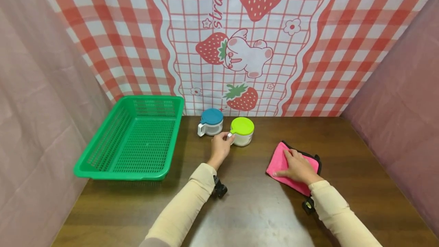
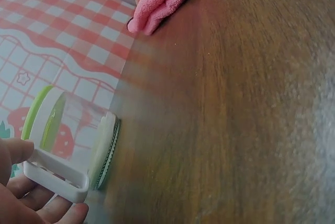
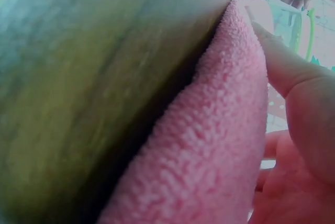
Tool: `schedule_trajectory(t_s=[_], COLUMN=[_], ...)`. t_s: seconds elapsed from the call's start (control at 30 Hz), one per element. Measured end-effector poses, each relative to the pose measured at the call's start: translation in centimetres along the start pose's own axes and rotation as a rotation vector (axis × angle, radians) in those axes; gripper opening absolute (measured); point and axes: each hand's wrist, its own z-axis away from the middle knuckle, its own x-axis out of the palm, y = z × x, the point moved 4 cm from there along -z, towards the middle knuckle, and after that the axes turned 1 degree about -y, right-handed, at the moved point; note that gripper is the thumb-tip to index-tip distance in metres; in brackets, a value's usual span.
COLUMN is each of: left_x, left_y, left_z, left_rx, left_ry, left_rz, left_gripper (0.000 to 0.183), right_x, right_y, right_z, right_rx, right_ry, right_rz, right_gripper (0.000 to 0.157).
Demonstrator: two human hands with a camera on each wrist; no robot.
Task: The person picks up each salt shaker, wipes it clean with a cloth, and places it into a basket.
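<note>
A clear jar with a lime-green lid [image 1: 242, 126] and a white side handle [image 2: 56, 176] stands near the back of the table. My left hand [image 1: 221, 147] grips that handle, thumb near the lid and the other fingers below. Just left of it is a similar jar with a blue lid [image 1: 212, 116], its handle facing front left. On the right, a pink cloth [image 1: 277, 158] with a dark edge and backing lies on the table. My right hand [image 1: 299, 167] rests on top of the cloth, thumb and fingers spread; the right wrist view shows the cloth's fuzzy pile [image 3: 209, 124] close up.
A green plastic basket [image 1: 167, 159] with slotted walls stands at the left of the brown wooden table [image 1: 247, 209]. A red-checked strawberry cloth [image 1: 315, 68] hangs along the back edge. Pinkish curtains [image 1: 398, 75] close off both sides.
</note>
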Motion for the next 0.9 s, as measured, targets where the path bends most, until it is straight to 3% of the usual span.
schedule_trajectory(t_s=[0.3, 0.5, 0.63, 0.9], left_x=[0.0, -0.3, -0.4, -0.5], left_y=[0.0, 0.4, 0.4, 0.1], left_z=[0.2, -0.1, -0.3, 0.0], left_rx=[0.05, 0.036, 0.032, 0.037], left_ry=[0.013, 0.009, 0.004, 0.006], left_rz=[-0.038, -0.058, -0.073, -0.072], left_gripper=[0.026, 0.027, 0.027, 0.025], right_x=[-0.1, -0.7, -0.9, -1.1], right_y=[0.0, 0.0, -0.1, -0.4], right_z=[0.2, -0.1, -0.1, 0.7], right_rx=[0.015, 0.026, 0.009, -0.042], right_ry=[0.013, 0.041, 0.1, 0.279], right_rz=[0.007, 0.018, 0.018, -0.006], right_gripper=[0.099, 0.088, 0.074, 0.026])
